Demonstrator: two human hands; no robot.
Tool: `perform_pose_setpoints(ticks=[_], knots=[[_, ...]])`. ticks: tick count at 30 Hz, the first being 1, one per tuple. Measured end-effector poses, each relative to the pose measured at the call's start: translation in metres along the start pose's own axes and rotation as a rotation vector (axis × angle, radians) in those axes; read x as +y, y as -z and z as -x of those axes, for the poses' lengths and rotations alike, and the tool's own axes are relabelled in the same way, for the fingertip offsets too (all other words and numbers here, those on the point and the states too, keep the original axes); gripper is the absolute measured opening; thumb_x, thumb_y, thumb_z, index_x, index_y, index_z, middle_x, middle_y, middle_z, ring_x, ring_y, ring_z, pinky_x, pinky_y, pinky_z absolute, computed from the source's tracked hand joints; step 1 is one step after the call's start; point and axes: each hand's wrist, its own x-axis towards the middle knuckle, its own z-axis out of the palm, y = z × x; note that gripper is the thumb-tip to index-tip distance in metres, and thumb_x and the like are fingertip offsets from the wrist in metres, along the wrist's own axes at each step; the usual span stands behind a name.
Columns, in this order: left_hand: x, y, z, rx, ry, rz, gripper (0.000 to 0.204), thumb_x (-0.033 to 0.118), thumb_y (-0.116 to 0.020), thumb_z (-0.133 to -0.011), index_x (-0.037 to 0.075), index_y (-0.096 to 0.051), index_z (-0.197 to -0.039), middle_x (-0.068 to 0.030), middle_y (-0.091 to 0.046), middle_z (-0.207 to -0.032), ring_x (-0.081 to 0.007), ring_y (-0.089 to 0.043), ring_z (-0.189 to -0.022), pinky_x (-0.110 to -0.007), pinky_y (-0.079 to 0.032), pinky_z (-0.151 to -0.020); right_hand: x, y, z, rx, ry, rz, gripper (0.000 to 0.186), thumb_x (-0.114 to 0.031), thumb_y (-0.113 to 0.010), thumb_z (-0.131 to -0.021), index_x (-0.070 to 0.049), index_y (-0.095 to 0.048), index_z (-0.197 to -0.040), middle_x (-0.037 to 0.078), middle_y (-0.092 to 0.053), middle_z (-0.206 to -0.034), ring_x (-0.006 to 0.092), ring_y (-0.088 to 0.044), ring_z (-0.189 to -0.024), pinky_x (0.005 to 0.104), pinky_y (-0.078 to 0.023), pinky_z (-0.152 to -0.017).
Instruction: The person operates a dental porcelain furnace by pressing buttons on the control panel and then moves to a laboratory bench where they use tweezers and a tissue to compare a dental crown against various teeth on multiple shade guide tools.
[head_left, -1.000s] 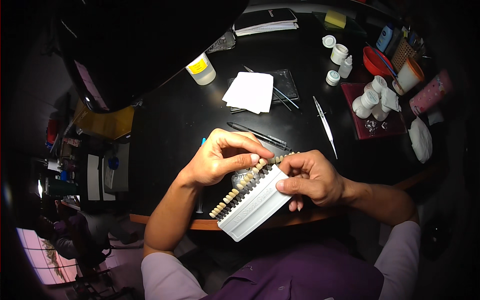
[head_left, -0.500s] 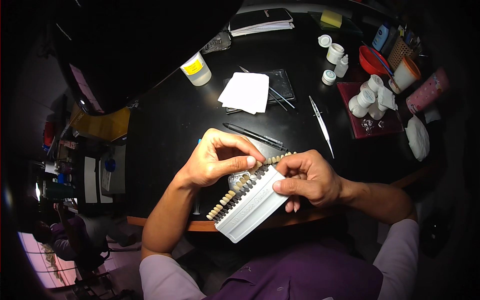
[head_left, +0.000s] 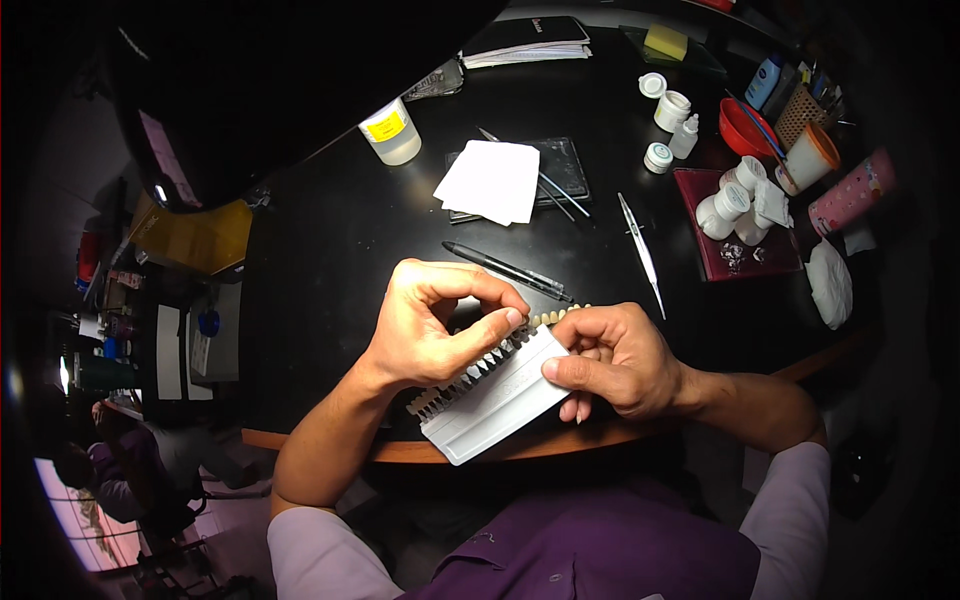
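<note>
Shade guide (head_left: pixel 495 405): one | right hand (head_left: pixel 620 360) grip clamps holder | left hand (head_left: pixel 435 325) grip pinches tab

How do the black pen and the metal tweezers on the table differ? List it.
The black pen is dark and thick; the metal tweezers are shiny, thin and pointed. The pen lies nearly crosswise above the hands; the tweezers run more lengthwise, further right. Both lie flat, untouched, on the black table.

1. Shade guide (head_left: pixel 497 405): matt grey plastic holder, glossy cream tooth tabs.
2. Beyond the guide, tabletop (head_left: pixel 340 240): smooth, glossy black, wooden edge.
3. Farther back, white paper (head_left: pixel 490 180), matt.
4. Right of the paper, tweezers (head_left: pixel 641 250): shiny metal.
</note>
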Motion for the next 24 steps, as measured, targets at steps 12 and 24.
perform_pose_setpoints(ticks=[12, 24], knots=[[-0.0016, 0.0001, 0.001, -0.06, 0.039, 0.049, 0.011, -0.003, -0.071, -0.077, -0.004, -0.071, -0.088, -0.0072, -0.07, -0.081, -0.0109, -0.066, -0.076, -0.025, -0.054, -0.073, 0.0017, 0.0003, 0.0014, -0.036, 0.046, 0.099, 0.012, -0.005, -0.062, -0.098, 0.007, -0.062, -0.098, 0.011, -0.068, -0.083, 0.0114, -0.07, -0.064, 0.0211, -0.059, -0.055], [0.0001, 0.0004, 0.0026, -0.033, 0.115, 0.142, 0.011, -0.007, -0.073, -0.077, -0.005, -0.072, -0.088, -0.0104, -0.072, -0.083, -0.0138, -0.068, -0.079, -0.027, -0.054, -0.076, -0.0017, -0.0054, 0.0049, 0.005, 0.067, 0.061, 0.014, -0.009, -0.064, -0.098, 0.005, -0.064, -0.099, 0.007, -0.068, -0.085, 0.0076, -0.067, -0.066, 0.0201, -0.057, -0.057]])
